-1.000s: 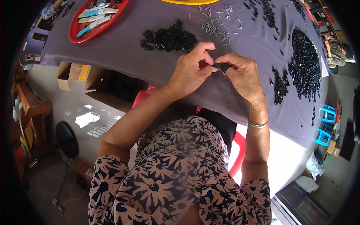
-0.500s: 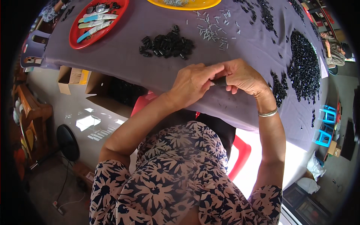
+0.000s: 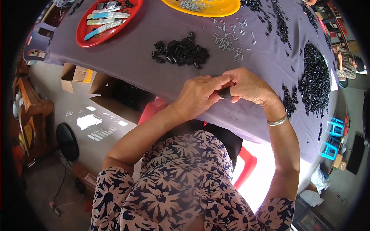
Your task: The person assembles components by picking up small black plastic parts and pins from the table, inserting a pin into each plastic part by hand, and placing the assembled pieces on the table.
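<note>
Close together above the near edge of the cloth-covered table, both my hands work with fingertips touching. My right hand [image 3: 250, 88] is closed round a short dark cylindrical piece [image 3: 224, 92] with a pale tip pointing toward the left hand. My left hand [image 3: 197, 94] is pinched at that tip; what its fingers hold is hidden. A pile of small glossy black plastic parts [image 3: 181, 51] lies just beyond my hands. Behind it, to the right, small clear or silvery pins [image 3: 227, 40] lie scattered.
A red tray [image 3: 81, 38] with several blue- and pale-handled tools is at the far left. A yellow tray [image 3: 216, 13] holds more pins. Large heaps of black parts [image 3: 314, 77] cover the right side of the purple tablecloth [image 3: 127, 65]. An open cardboard box [image 3: 111, 106] sits below the table's edge.
The view has shifted, so the table things appear lower and mostly farther right. My hands stay together; the right hand has turned slightly, and less of the dark piece's pale tip shows.
</note>
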{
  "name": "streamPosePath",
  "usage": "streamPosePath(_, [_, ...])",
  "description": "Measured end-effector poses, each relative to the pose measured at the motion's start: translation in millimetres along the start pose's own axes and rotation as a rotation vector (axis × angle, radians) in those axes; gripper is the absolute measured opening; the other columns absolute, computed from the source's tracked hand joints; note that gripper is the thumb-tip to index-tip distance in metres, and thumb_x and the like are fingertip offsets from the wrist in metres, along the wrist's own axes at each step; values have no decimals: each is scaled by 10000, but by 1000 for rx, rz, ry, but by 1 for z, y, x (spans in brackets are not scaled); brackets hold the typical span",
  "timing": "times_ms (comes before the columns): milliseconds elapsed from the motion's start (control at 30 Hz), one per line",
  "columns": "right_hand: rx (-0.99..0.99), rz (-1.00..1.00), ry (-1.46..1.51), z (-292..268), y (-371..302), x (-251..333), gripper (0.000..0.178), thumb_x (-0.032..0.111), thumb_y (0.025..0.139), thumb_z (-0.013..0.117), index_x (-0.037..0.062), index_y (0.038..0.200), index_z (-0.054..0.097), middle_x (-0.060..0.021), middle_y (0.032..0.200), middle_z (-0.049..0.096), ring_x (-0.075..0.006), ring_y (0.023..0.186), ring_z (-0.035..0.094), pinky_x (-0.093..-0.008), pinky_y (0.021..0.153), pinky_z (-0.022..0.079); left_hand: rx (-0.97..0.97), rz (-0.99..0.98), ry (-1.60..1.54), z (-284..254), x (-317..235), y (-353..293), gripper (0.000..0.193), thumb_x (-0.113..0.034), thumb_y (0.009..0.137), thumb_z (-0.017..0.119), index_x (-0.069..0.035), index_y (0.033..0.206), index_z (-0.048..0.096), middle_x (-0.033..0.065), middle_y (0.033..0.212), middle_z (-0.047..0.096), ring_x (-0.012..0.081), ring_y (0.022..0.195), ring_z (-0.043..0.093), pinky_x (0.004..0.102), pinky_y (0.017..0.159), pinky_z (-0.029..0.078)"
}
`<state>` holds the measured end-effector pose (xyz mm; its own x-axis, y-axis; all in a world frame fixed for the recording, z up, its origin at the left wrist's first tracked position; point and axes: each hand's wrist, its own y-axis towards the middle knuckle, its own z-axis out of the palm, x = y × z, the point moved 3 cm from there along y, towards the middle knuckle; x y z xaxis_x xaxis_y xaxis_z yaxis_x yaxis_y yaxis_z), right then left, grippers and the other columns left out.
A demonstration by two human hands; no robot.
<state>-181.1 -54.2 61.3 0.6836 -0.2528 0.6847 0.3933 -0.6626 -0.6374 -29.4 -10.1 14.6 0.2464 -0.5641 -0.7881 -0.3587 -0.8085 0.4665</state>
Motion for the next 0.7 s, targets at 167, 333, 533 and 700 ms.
streamPosePath(167, [26, -50, 176, 4, -5, -7, 179, -15, 752, 598, -4, 907, 687, -15, 785, 633, -69, 639, 532, -205, 518, 461, -6, -37, -48, 6, 2, 0, 601, 87, 650, 710, -72, 1216, 585, 83, 854, 680, 285, 788, 674, 371, 698, 538])
streamPosePath(333, [25, -60, 234, -4, -5, -23, 158, 4, 765, 607, 4, 905, 681, -13, 793, 637, -69, 648, 557, -222, 494, 492, 74, 18, 48, 9, -5, 10, 587, 69, 673, 691, -72, 1232, 579, 83, 834, 666, 276, 746, 658, 365, 666, 532])
streamPosePath(533, [-7, -80, 202, 0, -2, -15, 198, -18, 746, 579, -39, 920, 671, -33, 694, 605, -83, 510, 508, -242, 459, 429, 125, -106, -123, -2, -4, 8, 563, 82, 703, 686, -60, 1237, 577, 89, 866, 659, 258, 761, 650, 340, 659, 534])
streamPosePath(700, [-18, -84, 152, -1, -3, -18, 207, -23, 742, 558, -49, 924, 655, -42, 709, 619, -90, 521, 536, -244, 463, 448, 84, -91, -115, -2, -3, 8, 473, 71, 719, 708, -38, 1165, 594, 80, 912, 654, 233, 794, 654, 307, 663, 535])
